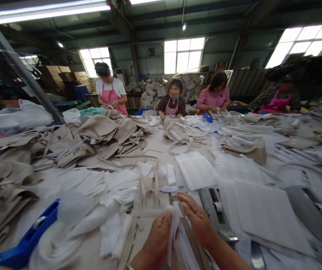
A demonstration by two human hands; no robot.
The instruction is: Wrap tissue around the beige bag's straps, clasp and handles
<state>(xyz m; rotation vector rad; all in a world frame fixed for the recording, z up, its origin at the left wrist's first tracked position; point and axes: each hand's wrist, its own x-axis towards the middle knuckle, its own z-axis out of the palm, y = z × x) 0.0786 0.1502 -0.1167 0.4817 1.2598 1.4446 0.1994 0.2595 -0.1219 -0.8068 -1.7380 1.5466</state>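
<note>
My left hand and my right hand meet at the bottom centre over a big work table. Both are closed on a thin white foam sheet, which hangs folded between them. My left fingers pinch its left side; my right fingers curl over its right side. Just beyond the hands lies a beige bag with its handles toward me. A stack of white foam sheets lies a little farther off.
Heaps of beige bags cover the left half, white foam sheets the right. A blue tape dispenser and a foam roll sit at the lower left. Several people in aprons work along the far edge.
</note>
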